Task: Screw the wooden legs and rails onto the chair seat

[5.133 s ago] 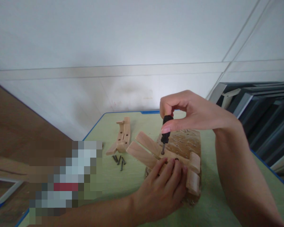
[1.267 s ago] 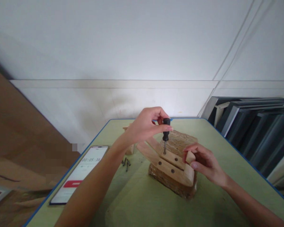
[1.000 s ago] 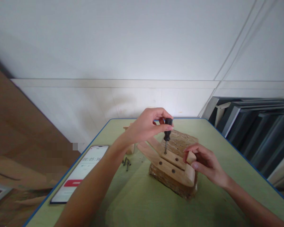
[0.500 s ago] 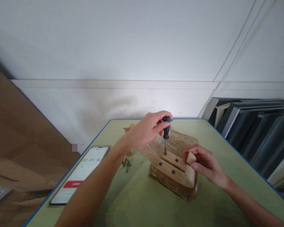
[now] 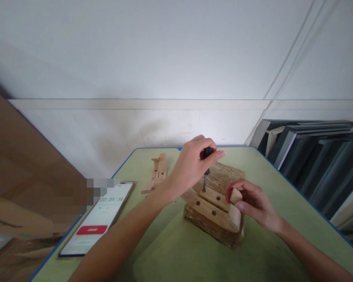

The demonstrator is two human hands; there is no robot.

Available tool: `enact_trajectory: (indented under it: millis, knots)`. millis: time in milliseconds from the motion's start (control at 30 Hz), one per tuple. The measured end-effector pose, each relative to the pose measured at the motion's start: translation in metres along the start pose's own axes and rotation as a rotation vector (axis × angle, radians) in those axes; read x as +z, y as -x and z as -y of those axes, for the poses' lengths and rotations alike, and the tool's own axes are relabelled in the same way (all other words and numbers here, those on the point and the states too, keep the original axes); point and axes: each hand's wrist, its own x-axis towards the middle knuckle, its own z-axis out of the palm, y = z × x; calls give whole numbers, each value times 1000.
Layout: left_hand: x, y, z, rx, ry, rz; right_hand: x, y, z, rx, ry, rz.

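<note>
My left hand (image 5: 194,160) is closed around the black handle of a screwdriver (image 5: 206,166). The shaft points down, its tip at a screw hole near the far end of one rail of a wooden frame (image 5: 213,213). Several dark screw heads or holes show along its two rails. My right hand (image 5: 251,199) pinches the upright end of the frame between thumb and fingers. Beneath the frame lies a brown, wrinkled, plastic-wrapped block (image 5: 223,178), tilted on the table. My left wrist and forearm hide part of the frame's far end.
A second small wooden assembly (image 5: 161,170) rests on the green, blue-edged table (image 5: 161,254) beyond my left forearm. A phone (image 5: 104,219) showing a timer lies at the left. Dark panels (image 5: 317,156) lean at the right, near the white wall.
My left hand has turned over the screwdriver handle, its thumb now stretched to the right. My forearm has shifted, uncovering the second wooden assembly and covering the loose screws. My right hand keeps its hold.
</note>
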Motion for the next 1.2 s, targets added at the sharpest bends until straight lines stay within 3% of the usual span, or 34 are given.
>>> enact_trajectory:
  millis: [133,533,767,900,1200]
  knots:
    - [0,0,2,33,3,-44,0,0,-1,-12,11,9]
    - [-4,-2,6,24,-12,23,0,-1,1,-21,-4,9]
    - [-2,-1,8,-98,-51,-49,0,-1,3,-26,1,12]
    - [-4,-1,5,-106,-56,-30,0,-2,3,-21,0,18]
    - [-12,-2,8,-138,177,52,0,0,1,-19,-11,20]
